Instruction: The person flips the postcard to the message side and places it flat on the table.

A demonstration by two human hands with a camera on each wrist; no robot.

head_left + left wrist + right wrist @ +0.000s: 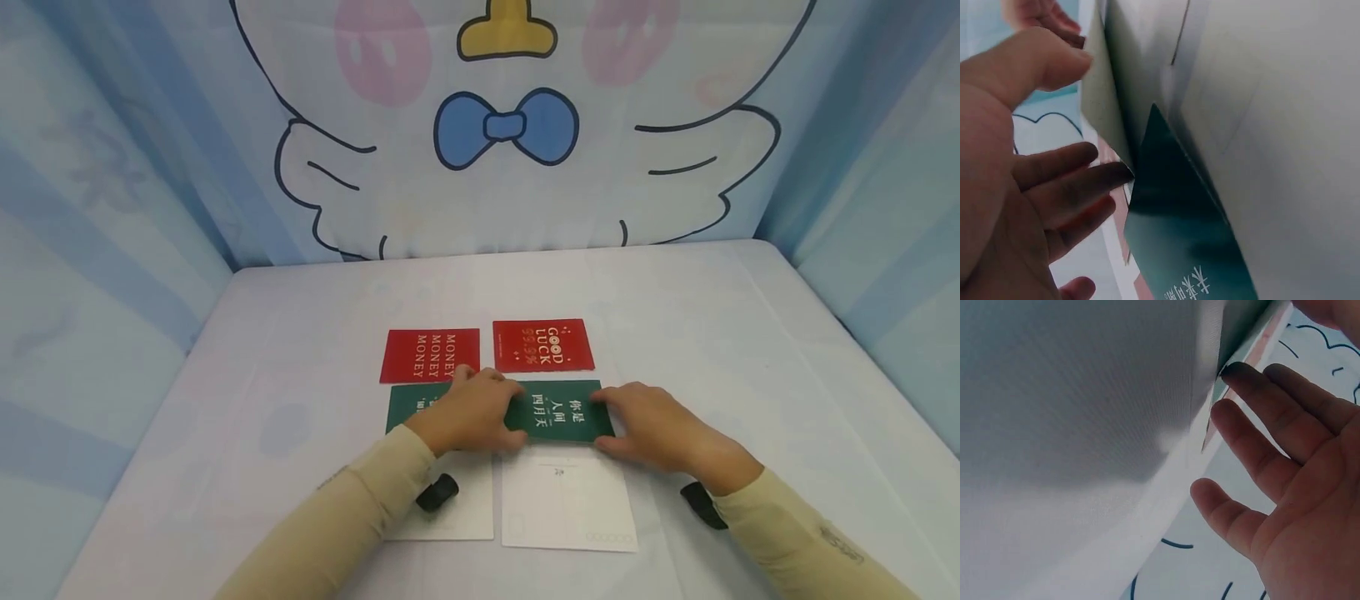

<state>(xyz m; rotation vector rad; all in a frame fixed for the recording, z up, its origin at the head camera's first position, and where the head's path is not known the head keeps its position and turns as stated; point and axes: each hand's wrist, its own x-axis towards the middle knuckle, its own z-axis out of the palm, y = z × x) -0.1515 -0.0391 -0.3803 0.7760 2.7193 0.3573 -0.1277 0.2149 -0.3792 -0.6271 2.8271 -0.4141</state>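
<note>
In the head view both hands hold a green card (557,410) with white lettering by its two short ends. My left hand (474,410) has thumb and fingers at the card's left corners. At the right end, the thumb and fingers of my right hand (660,429) are at the corners. The left wrist view shows the card's pale underside (1102,94) raised off the surface between thumb and fingertips. Another green card (405,402) lies to the left, partly under my left hand. In the right wrist view, the right fingertips (1233,372) touch the card's edge.
Behind the green cards lie a red "MONEY" card (431,356) and a red "GOOD LUCK" card (543,345). Nearer me are two white postcards, the right one (568,504) beside the left one (468,515). A pale cloth covers the table (750,350); patterned curtains (90,250) surround it.
</note>
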